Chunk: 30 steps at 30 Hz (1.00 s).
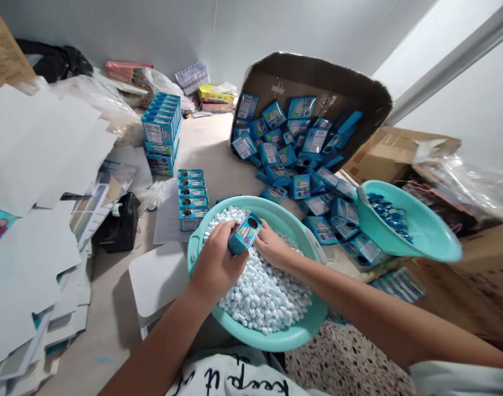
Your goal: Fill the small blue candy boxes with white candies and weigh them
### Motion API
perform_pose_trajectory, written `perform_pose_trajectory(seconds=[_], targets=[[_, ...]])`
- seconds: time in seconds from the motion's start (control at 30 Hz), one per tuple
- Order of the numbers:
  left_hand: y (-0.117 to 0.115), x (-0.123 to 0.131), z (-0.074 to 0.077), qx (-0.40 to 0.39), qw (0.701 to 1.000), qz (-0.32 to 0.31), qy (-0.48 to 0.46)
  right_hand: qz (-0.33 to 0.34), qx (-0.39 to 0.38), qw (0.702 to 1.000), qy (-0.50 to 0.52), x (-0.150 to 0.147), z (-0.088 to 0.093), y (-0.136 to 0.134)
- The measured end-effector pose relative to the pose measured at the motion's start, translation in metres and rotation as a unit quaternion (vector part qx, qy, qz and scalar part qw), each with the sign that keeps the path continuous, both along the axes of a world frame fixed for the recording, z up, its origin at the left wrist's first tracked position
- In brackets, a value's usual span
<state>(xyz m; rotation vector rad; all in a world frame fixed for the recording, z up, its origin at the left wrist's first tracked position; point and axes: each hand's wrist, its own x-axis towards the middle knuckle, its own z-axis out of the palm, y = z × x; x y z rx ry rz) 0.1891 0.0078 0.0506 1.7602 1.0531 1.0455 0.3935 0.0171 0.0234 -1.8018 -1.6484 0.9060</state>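
Observation:
My left hand is closed around a small blue candy box, holding it tilted above the candies. A dark oval opening shows at one end of the box's printed face. My right hand is just to the right of the box, low over the white candies; its fingertips are hidden behind the box and among the candies. These small pieces fill much of a turquoise basin directly in front of me.
Left of the basin stand a row of blue boxes and a taller stack. A tipped cardboard box spills many more onto the table. Blue round lids lie in a turquoise bowl. White card sheets and a black tape dispenser are left.

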Motion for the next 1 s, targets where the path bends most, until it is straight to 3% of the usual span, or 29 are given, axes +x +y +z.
perform_pose_trajectory(seconds=[0.2,0.4,0.57,0.83,0.9,1.0], targets=[[0.003,0.002,-0.001,0.007,1.0,-0.016,0.011,-0.049,-0.065,0.991,0.108,-0.01,0.002,-0.012],[0.005,0.004,-0.003,0.025,0.997,-0.059,0.03,-0.115,-0.124,0.961,0.219,-0.021,0.003,-0.012],[0.003,0.003,-0.004,0.028,0.996,-0.079,0.023,-0.144,-0.196,0.863,0.442,-0.026,0.004,-0.003],[0.003,0.001,-0.007,0.022,0.999,-0.032,-0.01,-0.243,-0.234,0.741,0.581,-0.031,0.018,-0.008],[0.002,0.0,-0.006,0.015,0.999,-0.037,-0.011,-0.259,-0.217,0.725,0.6,-0.031,0.026,-0.008],[0.001,-0.001,-0.005,0.007,0.999,-0.05,-0.01,-0.265,-0.129,0.717,0.632,-0.029,0.04,-0.004]])
